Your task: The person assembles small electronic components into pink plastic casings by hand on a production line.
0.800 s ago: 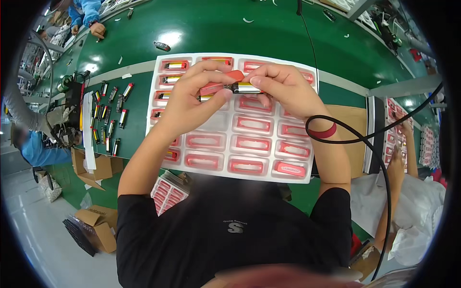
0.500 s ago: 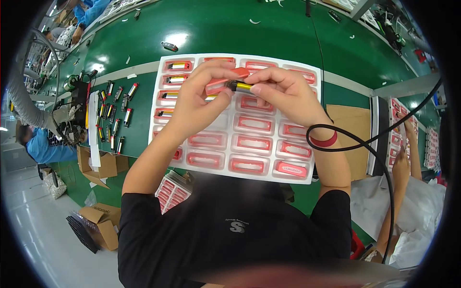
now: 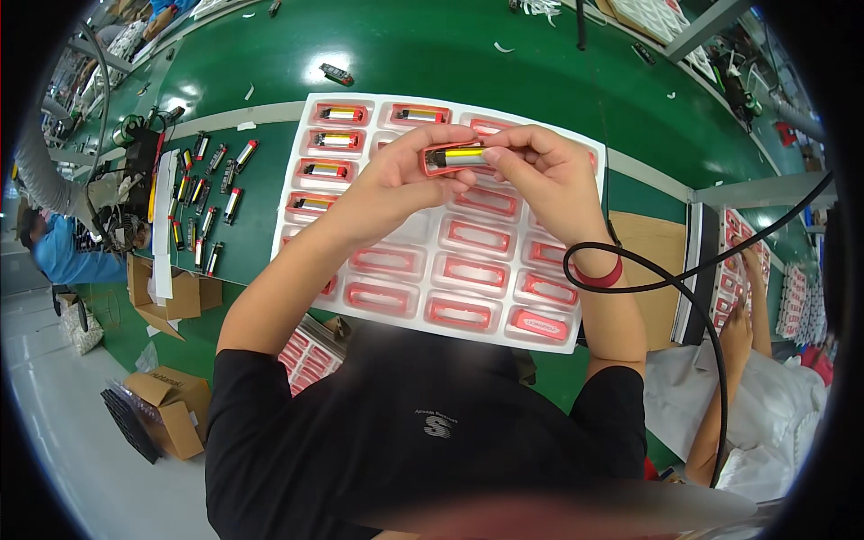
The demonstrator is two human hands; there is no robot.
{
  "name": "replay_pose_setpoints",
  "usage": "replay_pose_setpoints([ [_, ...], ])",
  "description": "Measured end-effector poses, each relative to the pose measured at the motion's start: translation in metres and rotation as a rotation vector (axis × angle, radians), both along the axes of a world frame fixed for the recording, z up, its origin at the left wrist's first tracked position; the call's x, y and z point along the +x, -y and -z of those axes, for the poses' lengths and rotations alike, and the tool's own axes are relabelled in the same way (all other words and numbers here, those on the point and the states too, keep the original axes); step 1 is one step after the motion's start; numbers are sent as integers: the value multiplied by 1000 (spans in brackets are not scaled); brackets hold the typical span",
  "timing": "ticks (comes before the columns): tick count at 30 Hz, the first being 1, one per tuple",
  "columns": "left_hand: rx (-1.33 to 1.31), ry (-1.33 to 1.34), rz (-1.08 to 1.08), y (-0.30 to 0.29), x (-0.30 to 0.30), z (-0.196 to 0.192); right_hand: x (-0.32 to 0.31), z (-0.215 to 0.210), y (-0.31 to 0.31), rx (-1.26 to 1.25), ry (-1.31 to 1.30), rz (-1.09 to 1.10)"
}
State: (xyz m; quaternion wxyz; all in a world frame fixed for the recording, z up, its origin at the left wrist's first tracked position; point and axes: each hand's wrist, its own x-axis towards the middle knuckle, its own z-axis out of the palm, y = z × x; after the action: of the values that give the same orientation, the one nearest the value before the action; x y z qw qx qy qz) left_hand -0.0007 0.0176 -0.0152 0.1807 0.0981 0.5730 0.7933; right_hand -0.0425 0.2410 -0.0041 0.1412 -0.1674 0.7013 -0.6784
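Observation:
My left hand (image 3: 396,180) is closed around a small red plastic housing (image 3: 427,164), holding it above the tray. A battery module (image 3: 463,157), yellow and silver with a dark end, lies in the opening of this housing. The thumb and fingers of my right hand (image 3: 544,171) pinch the module's right end; how far that end sits inside is hidden. Under both hands is a white moulded tray (image 3: 414,230) of red housings in recesses. Those down its left column, such as the housing (image 3: 340,114) at the far corner, have battery modules in them; many nearer ones are hollow.
Loose battery modules (image 3: 232,205) lie in a group on the green table left of the tray. A black cable (image 3: 648,283) loops by my right wrist. Cardboard (image 3: 643,270) lies at the right. Co-workers' arms show at both sides; open boxes (image 3: 171,297) stand lower left.
The battery module has moved from beside the red housing into its opening. The housing has turned so its open side shows, and my hands have drawn closer around it.

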Motion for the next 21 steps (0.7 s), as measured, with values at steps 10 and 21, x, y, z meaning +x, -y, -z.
replay_pose_setpoints([
  [10, -129, -178, -154, -13, -3, -1, 7, 6, 11, 154, -412, 197],
  [21, -719, -689, -155, 8, 15, -17, 12, -19, -10, 307, -538, -81],
])
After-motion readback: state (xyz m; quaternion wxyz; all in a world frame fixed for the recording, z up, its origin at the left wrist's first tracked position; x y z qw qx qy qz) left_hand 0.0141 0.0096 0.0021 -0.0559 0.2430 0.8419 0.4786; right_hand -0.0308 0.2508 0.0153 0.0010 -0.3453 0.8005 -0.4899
